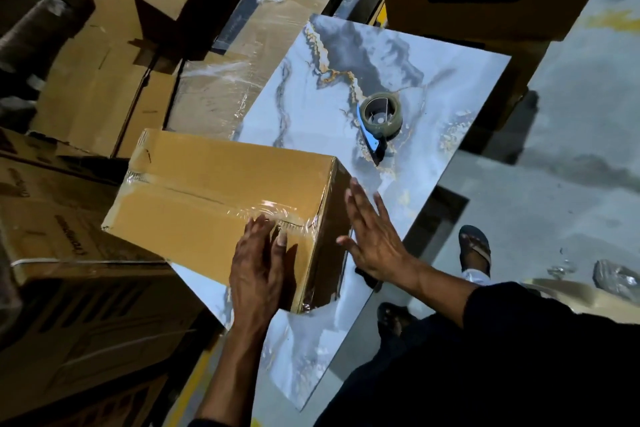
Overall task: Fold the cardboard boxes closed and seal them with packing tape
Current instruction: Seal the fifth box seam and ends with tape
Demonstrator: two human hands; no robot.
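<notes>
While flat hands press it, a taped box sits closed.
Left hand on top, right hand against its end; marble slab beneath, dispenser beyond, cartons around.

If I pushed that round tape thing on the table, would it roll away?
Probably not. The tape dispenser lies on its side on the marble-patterned table, so the roll cannot turn, and its handle would likely stop it anyway. The tabletop looks glossy, so it might slide instead. It looks small and probably light.

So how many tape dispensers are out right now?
1. The tape dispenser lies on the marbled slab, beyond the box. Others may be hidden among the cartons.
</notes>
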